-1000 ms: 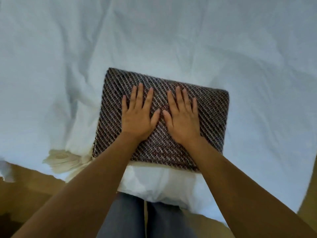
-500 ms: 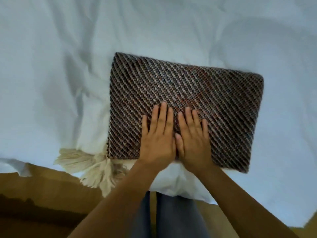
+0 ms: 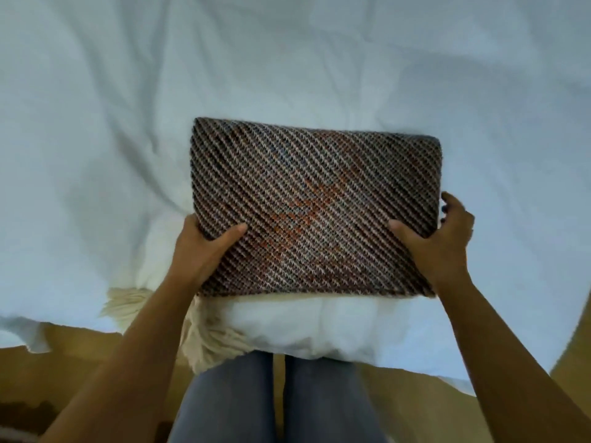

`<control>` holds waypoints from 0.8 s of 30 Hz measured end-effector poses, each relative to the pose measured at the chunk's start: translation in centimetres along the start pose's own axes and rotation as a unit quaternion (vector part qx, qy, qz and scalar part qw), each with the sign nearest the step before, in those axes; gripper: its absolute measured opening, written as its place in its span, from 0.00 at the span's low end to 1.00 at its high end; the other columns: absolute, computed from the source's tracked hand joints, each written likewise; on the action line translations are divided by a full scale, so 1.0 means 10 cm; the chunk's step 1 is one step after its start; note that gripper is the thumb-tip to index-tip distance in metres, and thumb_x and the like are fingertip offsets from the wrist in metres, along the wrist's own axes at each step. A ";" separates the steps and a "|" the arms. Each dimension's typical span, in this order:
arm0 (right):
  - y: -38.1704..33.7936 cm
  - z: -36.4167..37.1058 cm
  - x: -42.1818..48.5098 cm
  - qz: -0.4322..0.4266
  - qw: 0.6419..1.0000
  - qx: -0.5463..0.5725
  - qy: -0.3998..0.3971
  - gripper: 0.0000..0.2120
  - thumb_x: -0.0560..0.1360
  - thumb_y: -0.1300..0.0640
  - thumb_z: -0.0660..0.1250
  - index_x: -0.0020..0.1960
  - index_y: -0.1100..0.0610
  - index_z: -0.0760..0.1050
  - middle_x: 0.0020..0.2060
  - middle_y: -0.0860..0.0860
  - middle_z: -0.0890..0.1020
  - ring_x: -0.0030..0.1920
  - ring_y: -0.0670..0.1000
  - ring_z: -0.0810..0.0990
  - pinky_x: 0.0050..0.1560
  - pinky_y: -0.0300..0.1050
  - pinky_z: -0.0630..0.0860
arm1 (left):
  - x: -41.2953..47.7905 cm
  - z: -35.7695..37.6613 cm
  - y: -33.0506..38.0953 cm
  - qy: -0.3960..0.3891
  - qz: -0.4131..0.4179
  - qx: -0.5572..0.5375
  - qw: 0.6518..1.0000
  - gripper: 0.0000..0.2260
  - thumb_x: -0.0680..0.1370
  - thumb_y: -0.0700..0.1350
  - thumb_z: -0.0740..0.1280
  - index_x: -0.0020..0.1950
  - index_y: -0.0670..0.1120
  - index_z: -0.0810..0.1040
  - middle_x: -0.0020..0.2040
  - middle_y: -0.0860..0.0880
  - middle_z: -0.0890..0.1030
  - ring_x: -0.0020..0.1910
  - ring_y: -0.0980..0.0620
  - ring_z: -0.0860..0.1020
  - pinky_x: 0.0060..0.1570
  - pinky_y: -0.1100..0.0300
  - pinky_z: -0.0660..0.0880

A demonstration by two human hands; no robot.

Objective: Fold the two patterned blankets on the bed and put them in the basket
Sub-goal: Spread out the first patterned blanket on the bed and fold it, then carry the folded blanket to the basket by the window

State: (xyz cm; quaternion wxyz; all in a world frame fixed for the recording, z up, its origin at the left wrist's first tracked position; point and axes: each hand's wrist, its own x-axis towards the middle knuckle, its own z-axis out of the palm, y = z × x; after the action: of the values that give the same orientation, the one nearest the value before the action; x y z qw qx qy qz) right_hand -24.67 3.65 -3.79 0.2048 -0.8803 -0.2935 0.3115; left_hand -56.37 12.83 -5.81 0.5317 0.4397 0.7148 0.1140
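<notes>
Nearest the camera, below the folded blanket [image 3: 315, 206], stand the person's legs in grey trousers [image 3: 275, 401], close against the bed [image 3: 96, 123]. Just under the blanket's near edge lies a white folded cloth with a cream fringe [image 3: 211, 343] hanging off the bed's edge; whether it is the second blanket cannot be told. The left hand [image 3: 204, 247] grips the blanket's near left corner, thumb on top and fingers hidden beneath. The right hand [image 3: 443, 235] clasps the near right side, thumb on top, fingers curling around the edge. The blanket itself rests on the white cloth, a thick rectangle of diagonal brown and orange knit. It looks soft, bulky and only moderately heavy, so its layers would likely sag or slide apart if pinched at one corner. Holding both short sides from underneath, as now, seems the sound way to carry it. Beyond the blanket only rumpled white sheet shows; no basket is in view.
</notes>
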 end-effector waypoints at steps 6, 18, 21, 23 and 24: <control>0.03 0.01 -0.03 0.213 0.928 0.248 -0.181 0.32 0.62 0.49 0.76 0.63 0.55 0.71 0.58 0.54 0.79 0.53 0.54 0.79 0.56 0.51 0.74 | -0.01 -0.05 0.17 -0.066 -0.052 -0.072 0.994 0.29 0.56 0.56 0.77 0.55 0.52 0.76 0.53 0.50 0.80 0.45 0.58 0.79 0.44 0.64 0.73; 1.02 -1.38 -1.55 0.200 0.899 0.390 -0.003 0.17 0.64 0.55 0.76 0.51 0.48 0.75 0.49 0.48 0.82 0.48 0.50 0.81 0.47 0.45 0.76 | -1.23 0.68 0.97 -0.198 0.129 0.058 0.970 0.26 0.62 0.53 0.78 0.58 0.53 0.76 0.54 0.50 0.80 0.49 0.52 0.79 0.53 0.54 0.74; 1.57 -1.75 -2.14 0.225 0.866 0.439 0.078 0.17 0.65 0.56 0.76 0.52 0.49 0.77 0.48 0.49 0.84 0.48 0.52 0.83 0.50 0.50 0.78 | -1.79 1.27 1.15 -0.256 0.190 0.092 0.943 0.29 0.60 0.56 0.78 0.59 0.52 0.76 0.53 0.53 0.80 0.49 0.55 0.79 0.52 0.57 0.75; 1.96 -1.99 -2.56 0.239 0.839 0.471 0.136 0.19 0.64 0.55 0.76 0.53 0.50 0.77 0.48 0.49 0.84 0.47 0.52 0.83 0.50 0.50 0.78 | -2.21 1.72 1.20 -0.295 0.234 0.119 0.919 0.27 0.63 0.55 0.76 0.60 0.52 0.76 0.52 0.56 0.79 0.46 0.59 0.78 0.47 0.63 0.73; 2.17 -2.11 -2.78 0.245 0.825 0.483 0.163 0.20 0.64 0.55 0.76 0.55 0.50 0.76 0.49 0.49 0.84 0.47 0.52 0.83 0.49 0.49 0.78 | -2.43 1.96 1.20 -0.311 0.251 0.134 0.907 0.26 0.65 0.54 0.76 0.60 0.52 0.75 0.51 0.56 0.78 0.46 0.59 0.77 0.47 0.63 0.72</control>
State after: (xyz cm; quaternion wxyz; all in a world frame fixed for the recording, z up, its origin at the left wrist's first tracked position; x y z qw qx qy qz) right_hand -19.79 -34.13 11.54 0.5656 -0.7498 0.1573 0.3052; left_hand -32.27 -4.30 9.81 0.6168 0.6851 0.3875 0.0044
